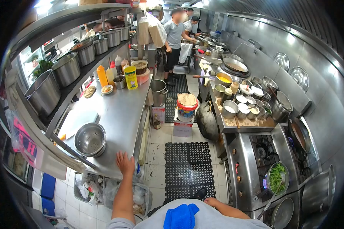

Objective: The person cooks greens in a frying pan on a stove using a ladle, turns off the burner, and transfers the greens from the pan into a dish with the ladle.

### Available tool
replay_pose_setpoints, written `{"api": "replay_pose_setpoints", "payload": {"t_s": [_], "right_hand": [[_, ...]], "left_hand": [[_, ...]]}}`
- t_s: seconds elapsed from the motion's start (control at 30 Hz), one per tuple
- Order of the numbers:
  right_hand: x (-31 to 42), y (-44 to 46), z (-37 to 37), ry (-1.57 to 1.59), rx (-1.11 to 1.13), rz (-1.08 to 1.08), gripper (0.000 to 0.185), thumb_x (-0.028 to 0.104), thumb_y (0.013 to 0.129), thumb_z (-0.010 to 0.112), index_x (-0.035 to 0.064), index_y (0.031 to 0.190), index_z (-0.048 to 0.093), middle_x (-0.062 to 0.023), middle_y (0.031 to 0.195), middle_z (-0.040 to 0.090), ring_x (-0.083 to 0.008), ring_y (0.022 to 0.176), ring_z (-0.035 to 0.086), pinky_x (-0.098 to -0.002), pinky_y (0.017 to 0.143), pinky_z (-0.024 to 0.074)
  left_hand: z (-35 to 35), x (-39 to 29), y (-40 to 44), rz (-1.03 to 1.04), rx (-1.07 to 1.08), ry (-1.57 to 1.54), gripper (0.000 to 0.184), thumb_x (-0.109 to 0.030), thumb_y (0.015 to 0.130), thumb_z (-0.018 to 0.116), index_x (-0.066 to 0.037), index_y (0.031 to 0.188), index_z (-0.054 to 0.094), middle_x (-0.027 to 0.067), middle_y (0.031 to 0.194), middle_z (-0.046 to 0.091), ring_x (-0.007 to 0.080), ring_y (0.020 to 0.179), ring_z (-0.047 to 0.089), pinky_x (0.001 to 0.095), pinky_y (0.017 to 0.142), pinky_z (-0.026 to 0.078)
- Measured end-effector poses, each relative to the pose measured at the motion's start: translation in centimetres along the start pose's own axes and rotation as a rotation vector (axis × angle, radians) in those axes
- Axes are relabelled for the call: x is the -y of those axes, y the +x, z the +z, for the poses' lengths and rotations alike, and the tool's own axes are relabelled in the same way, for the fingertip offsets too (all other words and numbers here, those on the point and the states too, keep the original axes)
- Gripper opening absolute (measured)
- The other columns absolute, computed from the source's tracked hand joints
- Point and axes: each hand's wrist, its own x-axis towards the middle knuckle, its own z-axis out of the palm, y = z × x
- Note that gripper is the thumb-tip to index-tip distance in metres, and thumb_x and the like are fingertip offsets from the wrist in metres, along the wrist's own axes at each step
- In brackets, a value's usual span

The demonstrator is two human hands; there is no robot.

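My left hand (pixel 125 163) rests with its fingers spread on the front edge of the steel counter (pixel 118 126), to the right of a metal colander (pixel 90 139). Low at my right side hangs my right hand (pixel 211 201), near my body and left of the stove; its fingers are too small to make out. A pan of green vegetables (pixel 278 178) sits over a lit burner, its handle pointing toward me. Across my front lies a blue cloth (pixel 180 216).
Sauce bottles (pixel 102 76) and a yellow tub (pixel 131 78) stand farther along the counter. Seasoning bowls (pixel 244 108) crowd the right-hand station. A red bucket (pixel 186 110) and a leaning wok (pixel 206 121) stand ahead by the aisle. A person (pixel 174 36) stands farther back.
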Motion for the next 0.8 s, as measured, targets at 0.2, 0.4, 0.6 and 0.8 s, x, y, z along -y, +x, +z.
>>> {"api": "replay_pose_setpoints", "payload": {"t_s": [0.2, 0.4, 0.6, 0.8], "right_hand": [[0.6, -0.5, -0.3, -0.050, -0.051, -0.058, 0.040, 0.044, 0.085, 0.055, 0.0080, 0.096, 0.069, -0.0142, 0.098, 0.067, -0.0318, 0.095, 0.062, -0.0408, 0.084, 0.0479], [0.5, -0.2, 0.1, -0.004, -0.009, 0.024, 0.038, 0.043, 0.084, 0.057, 0.0093, 0.096, 0.070, -0.0129, 0.097, 0.068, -0.0309, 0.092, 0.063, -0.0409, 0.082, 0.0486], [0.9, -0.3, 0.0, -0.007, -0.040, 0.032, 0.039, 0.043, 0.084, 0.056, 0.0071, 0.089, 0.070, -0.0158, 0.094, 0.068, -0.0323, 0.089, 0.063, -0.0423, 0.081, 0.0488], [0.5, 1.5, 0.0, -0.141, -0.041, 0.003, 0.038, 0.036, 0.083, 0.053, 0.0024, 0.088, 0.068, -0.0201, 0.090, 0.065, -0.0378, 0.086, 0.062, -0.0461, 0.075, 0.0490]], "left_hand": [[0.0, 0.0, 0.0, 0.001, -0.002, -0.001, 0.046, -0.029, 0.081, 0.061, -0.006, 0.120, 0.053, 0.0166, 0.139, 0.040, 0.0333, 0.135, 0.028, 0.0478, 0.111, 0.019], [0.0, 0.0, 0.0, 0.004, -0.001, 0.008, 0.046, -0.029, 0.081, 0.061, -0.006, 0.120, 0.054, 0.0162, 0.139, 0.040, 0.0334, 0.134, 0.028, 0.0480, 0.111, 0.019], [0.6, 0.9, 0.2, 0.033, -0.034, 0.048, 0.043, -0.028, 0.079, 0.062, -0.005, 0.115, 0.055, 0.0170, 0.136, 0.043, 0.0340, 0.132, 0.032, 0.0485, 0.109, 0.024], [3.3, 3.3, 1.3, 0.140, -0.018, 0.092, 0.040, -0.029, 0.084, 0.059, 0.000, 0.111, 0.058, 0.0212, 0.129, 0.049, 0.0368, 0.123, 0.042, 0.0450, 0.104, 0.033]]}}
